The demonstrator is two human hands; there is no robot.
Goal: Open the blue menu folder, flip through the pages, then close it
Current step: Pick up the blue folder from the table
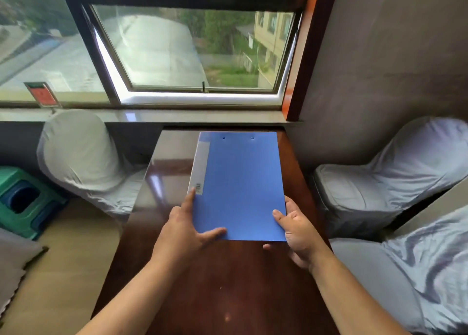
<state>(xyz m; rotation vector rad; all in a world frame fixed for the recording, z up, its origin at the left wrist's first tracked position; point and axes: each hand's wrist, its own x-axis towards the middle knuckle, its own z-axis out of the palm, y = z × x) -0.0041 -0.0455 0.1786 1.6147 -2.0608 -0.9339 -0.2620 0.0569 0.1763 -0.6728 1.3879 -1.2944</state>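
Observation:
The blue menu folder (239,182) lies closed and flat on the dark wooden table (222,284), its white spine strip with a barcode on the left side. My left hand (187,228) rests at the folder's near left corner, index finger along the spine edge and thumb on the cover. My right hand (295,231) grips the near right corner, thumb on top of the cover and fingers under the edge.
White-covered chairs stand at the left (81,157) and right (379,177) of the table, another at the near right (417,271). A window sill (152,115) runs behind the table. A green stool (25,200) sits on the floor at the left.

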